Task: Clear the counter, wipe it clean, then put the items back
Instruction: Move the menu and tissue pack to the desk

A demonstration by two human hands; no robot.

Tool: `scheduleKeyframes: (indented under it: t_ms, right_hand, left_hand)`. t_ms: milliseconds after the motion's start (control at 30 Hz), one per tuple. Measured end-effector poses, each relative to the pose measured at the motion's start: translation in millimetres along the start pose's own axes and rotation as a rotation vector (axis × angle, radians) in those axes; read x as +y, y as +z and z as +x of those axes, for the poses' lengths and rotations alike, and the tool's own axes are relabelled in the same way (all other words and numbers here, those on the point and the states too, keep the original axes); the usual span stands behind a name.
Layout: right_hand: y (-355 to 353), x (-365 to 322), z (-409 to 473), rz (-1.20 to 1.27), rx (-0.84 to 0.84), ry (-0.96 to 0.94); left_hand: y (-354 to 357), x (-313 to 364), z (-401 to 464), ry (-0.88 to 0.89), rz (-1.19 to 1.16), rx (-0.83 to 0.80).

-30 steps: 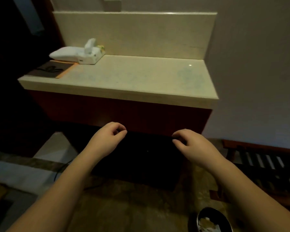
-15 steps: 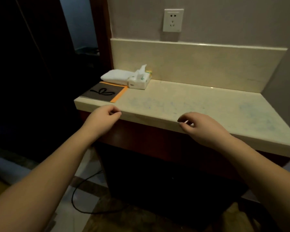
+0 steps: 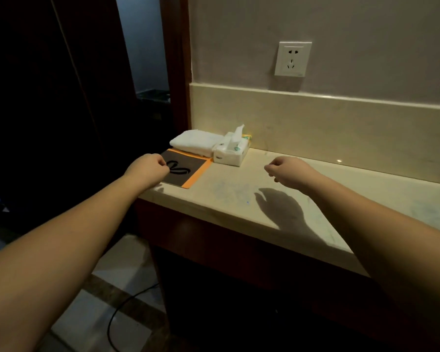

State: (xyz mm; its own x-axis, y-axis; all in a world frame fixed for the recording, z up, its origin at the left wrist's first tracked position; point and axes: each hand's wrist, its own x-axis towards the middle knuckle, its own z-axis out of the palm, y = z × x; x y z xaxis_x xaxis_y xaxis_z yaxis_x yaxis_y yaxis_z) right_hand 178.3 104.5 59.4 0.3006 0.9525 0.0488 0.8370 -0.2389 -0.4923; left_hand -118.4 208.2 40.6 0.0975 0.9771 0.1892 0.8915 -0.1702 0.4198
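A cream stone counter (image 3: pixel 239 194) runs along the wall. At its back left corner lie a folded white towel (image 3: pixel 193 142), a white tissue pack (image 3: pixel 230 151) with a tissue sticking up, and a flat dark card with an orange border (image 3: pixel 182 170). My left hand (image 3: pixel 148 170) hovers over the near left edge of that card, fingers curled in, holding nothing. My right hand (image 3: pixel 288 172) hangs above the counter's middle, right of the tissue pack, fingers also curled and empty; its shadow falls on the stone below.
A white wall socket (image 3: pixel 292 59) sits above the stone backsplash (image 3: pixel 341 123). A dark wooden door frame (image 3: pixel 175 72) borders the counter on the left. A black cable (image 3: pixel 127 311) trails across the tiled floor beneath the counter's dark wood front.
Both hands have risen from below the counter's front edge to above its surface, moving toward the items at the back left. The view has come closer to the counter.
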Motion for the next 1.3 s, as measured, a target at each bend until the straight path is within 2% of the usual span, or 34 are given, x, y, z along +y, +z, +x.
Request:
scheduleKeyframes:
  t_ms: [233, 400, 567, 733, 833, 900, 1000, 1067, 1167, 1300]
  right_hand:
    - [21, -16, 73, 0.11, -0.034, 0.067]
    - [40, -23, 109, 0.236, -0.059, 0.152]
    - [58, -34, 132, 0.328, -0.048, 0.184]
    - [65, -42, 139, 0.386, -0.127, 0.241]
    - [63, -42, 140, 0.521, -0.202, 0.277]
    - [59, -45, 140, 0.608, -0.186, 0.308]
    - [54, -48, 142, 0.838, -0.149, 0.458]
    - [51, -50, 138, 0.95, -0.145, 0.488]
    - [54, -48, 126, 1.094, -0.068, 0.491]
    - [60, -43, 117, 1.119, -0.067, 0.489]
  left_hand:
    - [19, -10, 64, -0.195, 0.185, -0.068]
    - [38, -15, 92, -0.334, 0.231, -0.13]
    - [41, -18, 105, -0.366, 0.225, -0.166]
    - [40, -21, 108, -0.385, 0.199, -0.181]
    - [36, -22, 103, -0.415, 0.182, -0.18]
    - [36, -24, 100, -0.444, 0.207, -0.172]
    - [30, -26, 93, -0.459, 0.133, -0.171]
    - [25, -23, 83, -0.43, 0.009, -0.177]
    - [19, -18, 66, -0.425, -0.059, -0.147]
    - [11, -15, 45, -0.415, -0.201, -0.072]
